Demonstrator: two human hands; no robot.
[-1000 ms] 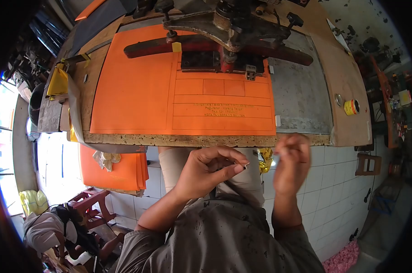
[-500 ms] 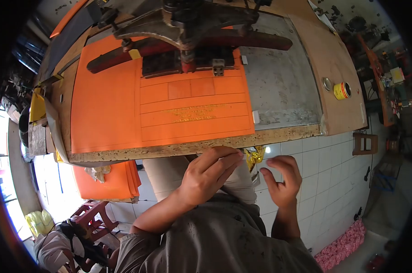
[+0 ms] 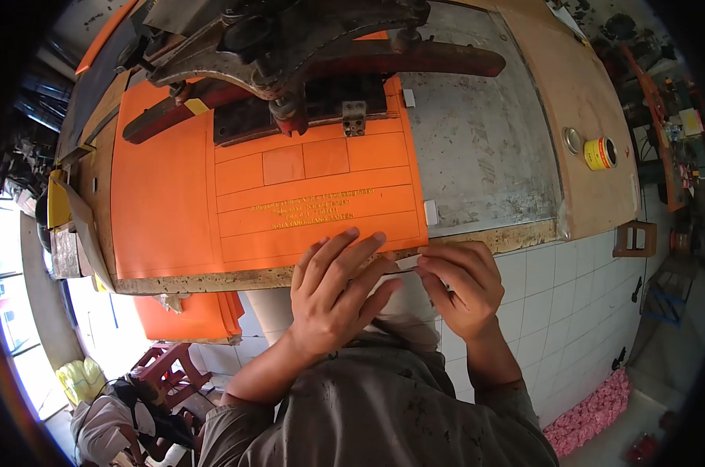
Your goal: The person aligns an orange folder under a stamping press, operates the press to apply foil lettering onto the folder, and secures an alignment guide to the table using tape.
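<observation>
An orange sheet (image 3: 161,194) with ruled lines and gold lettering lies on the press bed, under the dark metal press head (image 3: 259,54). My left hand (image 3: 333,292) is at the table's front edge, fingers spread, with its fingertips over the lower edge of the sheet. To its right, my right hand (image 3: 465,288) pinches a thin, pale strip or thread (image 3: 405,271) that runs toward my left hand. Whether my left hand touches that strip cannot be made out.
A yellow-and-red tin (image 3: 599,154) stands at the right beside its round lid (image 3: 573,140). Small white blocks (image 3: 431,212) sit by the sheet's right edge. More orange sheets (image 3: 200,317) are stacked below the table. Another person (image 3: 107,428) is at the lower left.
My left hand has opened and moved up to the sheet's edge. My right hand has come in beside it and closed on the thin strip. The view has shifted.
</observation>
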